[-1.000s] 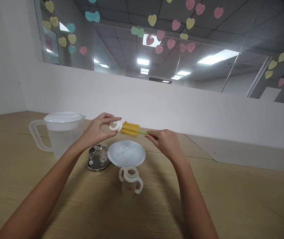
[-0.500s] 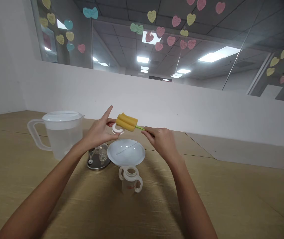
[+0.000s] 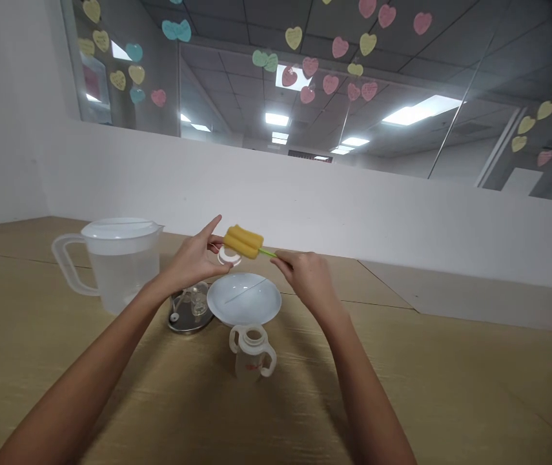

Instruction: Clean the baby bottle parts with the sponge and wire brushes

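My right hand point(image 3: 307, 274) is closed around the thin green handle of a sponge brush point(image 3: 243, 241) with a ribbed yellow head. In my left hand point(image 3: 199, 257) a white ring-shaped bottle collar point(image 3: 228, 256) is held between the thumb and the lower fingers, while the index finger points up. The brush head lies over the upper part of the collar and hides some of it; whether they touch I cannot tell. Below both hands is a white bowl point(image 3: 227, 315). Nearer to me, a clear two-handled baby bottle point(image 3: 252, 355) stands upright with its top off.
A large lidded plastic pitcher point(image 3: 125, 271) holding water stands at the left. Between it and the bowl sits a round metal tray point(image 3: 186, 325) with small clear bottle parts point(image 3: 199, 300). A white wall point(image 3: 305, 200) rises behind the wooden table point(image 3: 430, 387).
The sponge brush and my right hand have shifted slightly left and down. My left hand keeps its hold on the collar, and the camera view has tipped a little.
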The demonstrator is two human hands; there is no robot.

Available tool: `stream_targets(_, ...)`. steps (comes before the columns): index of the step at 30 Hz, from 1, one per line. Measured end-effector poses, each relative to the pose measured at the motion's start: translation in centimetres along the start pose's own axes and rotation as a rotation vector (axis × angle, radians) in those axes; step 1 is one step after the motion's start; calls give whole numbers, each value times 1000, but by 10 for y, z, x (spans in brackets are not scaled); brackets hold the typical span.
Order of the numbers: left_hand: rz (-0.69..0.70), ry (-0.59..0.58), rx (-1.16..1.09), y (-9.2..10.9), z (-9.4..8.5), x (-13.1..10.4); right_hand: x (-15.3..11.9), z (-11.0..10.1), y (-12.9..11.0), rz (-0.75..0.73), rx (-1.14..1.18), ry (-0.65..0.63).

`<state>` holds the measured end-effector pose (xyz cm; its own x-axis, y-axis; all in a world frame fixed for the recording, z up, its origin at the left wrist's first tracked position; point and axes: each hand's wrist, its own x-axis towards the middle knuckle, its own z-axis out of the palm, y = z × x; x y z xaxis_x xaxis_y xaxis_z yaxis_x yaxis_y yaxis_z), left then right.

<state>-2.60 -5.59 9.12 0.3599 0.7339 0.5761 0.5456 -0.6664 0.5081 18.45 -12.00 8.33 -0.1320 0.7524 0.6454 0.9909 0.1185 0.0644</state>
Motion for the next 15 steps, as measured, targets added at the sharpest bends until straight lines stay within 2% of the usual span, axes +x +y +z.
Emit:
stream_targets(4,37,40,-43,-3,-1,1,-1,-3,8,125,-94,-3)
stream_targets(9,95,72,-84,-6,1,3,-4,-11,6,62,-37,-46)
stream_targets(13,173,21,-218,6,1,-2,-3,-9,3,57,-25,-23)
stream_targets(15,147,13,-247,11,-5,-5,-2,-6,5,76,-25,-31)
